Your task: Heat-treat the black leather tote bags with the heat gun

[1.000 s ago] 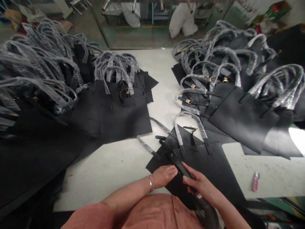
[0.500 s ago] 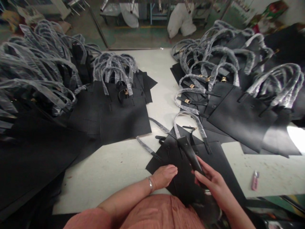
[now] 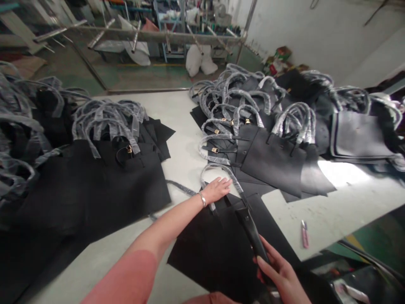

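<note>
Right hand (image 3: 281,274) is closing around a black leather strap (image 3: 253,238) whose long axis runs up-left over the black tote panel (image 3: 211,249) toward the left hand (image 3: 216,190), which is lying open, holding nothing, just inside the film-wrapped handle (image 3: 229,172).

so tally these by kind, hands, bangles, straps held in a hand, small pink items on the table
hands: 2 (left hand, right hand)
bangles: 1 (bangle on the left wrist)
straps held: 1 (black leather strap, right hand)
small pink items: 1 (small pink item)
total: 5
</note>
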A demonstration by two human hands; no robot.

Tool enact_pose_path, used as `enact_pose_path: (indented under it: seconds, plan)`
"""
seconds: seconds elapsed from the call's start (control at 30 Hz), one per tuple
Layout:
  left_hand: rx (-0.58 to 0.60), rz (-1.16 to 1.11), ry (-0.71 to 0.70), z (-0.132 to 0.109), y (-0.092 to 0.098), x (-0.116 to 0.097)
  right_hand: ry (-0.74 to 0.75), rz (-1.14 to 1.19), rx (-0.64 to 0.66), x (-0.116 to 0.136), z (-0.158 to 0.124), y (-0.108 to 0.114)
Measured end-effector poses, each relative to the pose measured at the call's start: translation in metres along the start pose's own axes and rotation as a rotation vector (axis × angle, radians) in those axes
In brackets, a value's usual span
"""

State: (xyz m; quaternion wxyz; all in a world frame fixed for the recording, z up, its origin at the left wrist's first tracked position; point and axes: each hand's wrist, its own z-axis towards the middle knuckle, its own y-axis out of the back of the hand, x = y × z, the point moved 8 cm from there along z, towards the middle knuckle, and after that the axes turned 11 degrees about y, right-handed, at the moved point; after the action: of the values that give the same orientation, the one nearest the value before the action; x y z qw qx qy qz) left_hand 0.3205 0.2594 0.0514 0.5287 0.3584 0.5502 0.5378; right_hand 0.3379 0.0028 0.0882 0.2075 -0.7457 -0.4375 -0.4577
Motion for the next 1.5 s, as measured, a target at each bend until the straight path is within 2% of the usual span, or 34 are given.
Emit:
enact_pose_path:
  seconds: [0.07,0.13,0.23,0.3,0.43,0.53,0.6,0.77,0.9,1.07,1.2,1.3,1.4,1.5]
  plan:
    - [0.071,0.016,-0.088,0.014,-0.008,0.004,-0.003,0.025,0.016,-0.006,0.000,0.000]
    - [0.135,-0.060,-0.114,0.024,-0.009,0.009,0.009,0.055,0.021,-0.009,0.001,0.000]
    - [0.277,-0.302,-0.041,0.031,0.000,0.018,0.038,0.097,0.035,-0.010,0.001,0.002]
    - [0.364,-0.406,0.045,0.027,0.007,0.023,0.052,0.088,0.052,-0.007,0.000,0.003]
    - [0.472,-0.554,0.250,-0.007,0.015,0.025,0.069,0.046,0.111,0.001,-0.004,0.003]
    - [0.568,-0.794,0.387,-0.050,0.011,0.010,0.073,0.085,0.161,0.004,-0.007,-0.002]
    - [0.587,-0.964,0.454,-0.076,0.008,-0.005,0.067,0.121,0.188,0.003,-0.010,-0.007]
    - [0.514,-1.333,0.597,-0.115,-0.001,-0.038,0.018,0.204,0.292,0.001,-0.018,-0.019]
    - [0.436,-1.730,0.747,-0.126,-0.006,-0.053,-0.033,0.281,0.334,0.007,-0.020,-0.027]
    - [0.311,-1.896,0.834,-0.134,-0.005,-0.061,-0.034,0.322,0.300,0.015,-0.019,-0.027]
    - [0.226,-2.145,1.136,-0.149,-0.029,-0.070,-0.050,0.310,0.329,0.006,-0.024,-0.029]
    - [0.167,-2.184,1.252,-0.154,-0.044,-0.081,-0.030,0.255,0.264,0.004,-0.022,-0.027]
    - [0.006,-2.151,1.232,-0.151,-0.044,-0.085,0.003,0.212,0.185,0.009,-0.021,-0.019]
    - [-0.145,-2.086,1.185,-0.148,-0.036,-0.088,-0.034,0.203,0.207,0.008,-0.030,-0.012]
